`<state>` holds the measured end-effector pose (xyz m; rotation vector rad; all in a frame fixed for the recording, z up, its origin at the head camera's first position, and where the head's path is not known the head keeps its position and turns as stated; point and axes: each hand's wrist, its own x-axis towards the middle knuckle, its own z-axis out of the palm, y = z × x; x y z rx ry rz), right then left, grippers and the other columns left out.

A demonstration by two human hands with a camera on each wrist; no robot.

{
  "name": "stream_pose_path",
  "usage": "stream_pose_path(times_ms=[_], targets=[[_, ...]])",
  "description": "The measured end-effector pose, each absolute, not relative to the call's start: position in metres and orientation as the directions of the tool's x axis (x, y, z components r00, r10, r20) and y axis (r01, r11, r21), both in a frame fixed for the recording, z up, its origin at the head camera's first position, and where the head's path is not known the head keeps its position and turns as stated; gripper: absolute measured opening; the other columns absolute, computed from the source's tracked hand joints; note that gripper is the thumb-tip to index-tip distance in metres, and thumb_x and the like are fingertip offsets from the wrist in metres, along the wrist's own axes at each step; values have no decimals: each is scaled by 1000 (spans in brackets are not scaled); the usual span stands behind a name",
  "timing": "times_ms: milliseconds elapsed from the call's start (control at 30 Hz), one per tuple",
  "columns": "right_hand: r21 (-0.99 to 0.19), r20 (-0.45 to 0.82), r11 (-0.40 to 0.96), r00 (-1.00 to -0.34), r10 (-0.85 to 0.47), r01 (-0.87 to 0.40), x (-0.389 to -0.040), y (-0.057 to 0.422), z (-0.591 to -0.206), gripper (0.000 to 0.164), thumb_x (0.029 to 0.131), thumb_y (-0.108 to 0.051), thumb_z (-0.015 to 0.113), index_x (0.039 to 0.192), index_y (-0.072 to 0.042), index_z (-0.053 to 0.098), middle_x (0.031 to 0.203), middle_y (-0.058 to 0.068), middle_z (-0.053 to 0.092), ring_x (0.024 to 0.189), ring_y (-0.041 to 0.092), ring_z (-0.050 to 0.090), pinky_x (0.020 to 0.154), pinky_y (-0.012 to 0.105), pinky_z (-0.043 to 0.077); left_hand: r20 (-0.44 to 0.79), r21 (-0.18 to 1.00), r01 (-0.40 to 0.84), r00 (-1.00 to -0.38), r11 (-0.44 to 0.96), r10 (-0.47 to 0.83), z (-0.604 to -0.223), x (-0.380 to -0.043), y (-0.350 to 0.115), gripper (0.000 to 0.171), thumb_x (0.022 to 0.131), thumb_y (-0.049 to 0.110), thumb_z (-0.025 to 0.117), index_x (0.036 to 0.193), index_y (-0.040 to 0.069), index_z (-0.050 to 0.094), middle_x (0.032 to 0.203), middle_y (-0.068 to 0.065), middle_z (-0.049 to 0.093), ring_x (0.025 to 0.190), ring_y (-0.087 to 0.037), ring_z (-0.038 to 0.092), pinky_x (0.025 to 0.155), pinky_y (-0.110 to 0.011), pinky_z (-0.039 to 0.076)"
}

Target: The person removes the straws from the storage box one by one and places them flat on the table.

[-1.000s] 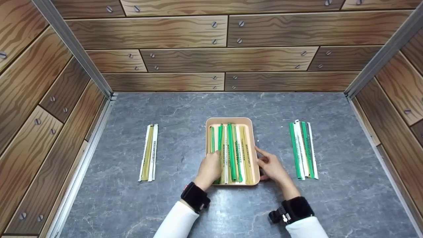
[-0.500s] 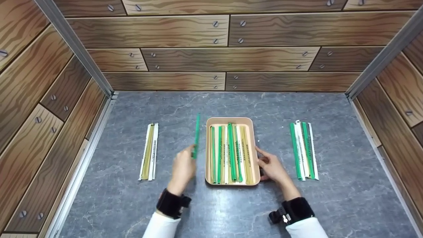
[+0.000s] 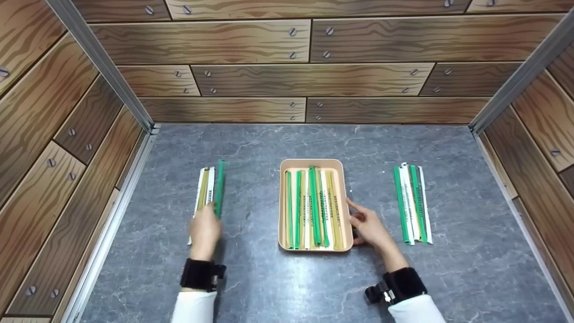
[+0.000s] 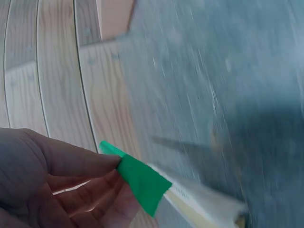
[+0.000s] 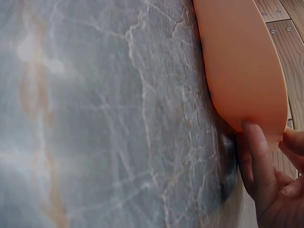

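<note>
My left hand [image 3: 206, 228] pinches a slim green wrapped straw [image 3: 220, 186] beside the left row of gold and white wrapped straws [image 3: 204, 181]. In the left wrist view, the flat green end of that straw [image 4: 142, 183] pokes out past the thumb and fingers, over a pale straw lying below. A peach tray [image 3: 312, 163] in the middle holds several green, white and gold wrapped straws [image 3: 316, 206]. Against the tray's right side rests my right hand [image 3: 371, 229], its fingers touching the outer wall; the right wrist view shows a fingertip [image 5: 254, 130] on the tray wall [image 5: 242, 61].
To the right lies another row of green and white wrapped straws [image 3: 410, 204]. The grey marbled tabletop [image 3: 278, 139] is bounded by wood-patterned walls [image 3: 251, 80] at the back and sides, with metal rails [image 3: 107, 213] along the edges.
My left hand has lifted the green straw out of the tray and carried it left to the left row. The right hand has stayed at the tray's side.
</note>
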<state>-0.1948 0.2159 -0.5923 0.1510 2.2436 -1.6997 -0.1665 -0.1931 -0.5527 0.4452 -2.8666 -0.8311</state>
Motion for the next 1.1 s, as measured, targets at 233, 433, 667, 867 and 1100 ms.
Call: stream_pose_path(times_ms=[233,433,667,867,1100], targets=[[-916,-319,289,-942,-107,278,-194,216,-591,56,99,-4,53,151,-22,41,113,24,61,86,29,66,53,47,58,-20,505,-347,-920,790,-391,-555,-168,-227,34,84,-6,53,115,-1,67,91,-28,66,76,-48,64,57,-58,50],[-920,-313,282,-943,-111,272,-194,216,-591,56,99,-4,53,151,-21,41,114,25,61,85,29,66,54,47,58,-75,483,-393,-909,782,-410,-560,-171,-238,33,87,-3,53,117,0,67,93,-28,66,76,-46,64,56,-55,50],[-914,-312,308,-943,-113,266,-194,216,-592,55,100,-7,54,151,-21,40,111,22,61,81,27,66,52,46,58,-100,479,-400,-909,781,-404,-565,-173,-241,27,90,-2,54,113,1,68,86,-22,66,68,-39,63,49,-46,48],[-912,-312,311,-944,-105,267,-195,216,-592,55,100,-7,54,151,-21,41,111,23,61,80,27,66,52,46,58,-95,481,-407,-905,777,-415,-568,-176,-242,22,93,1,53,107,1,69,83,-22,66,69,-39,63,50,-48,48],[-914,-313,303,-944,-102,271,-194,215,-592,55,100,-6,53,151,-22,41,109,23,60,79,28,65,53,46,58,-40,510,-369,-912,777,-408,-567,-176,-233,28,91,2,53,114,-2,69,90,-27,67,74,-44,64,56,-55,50]])
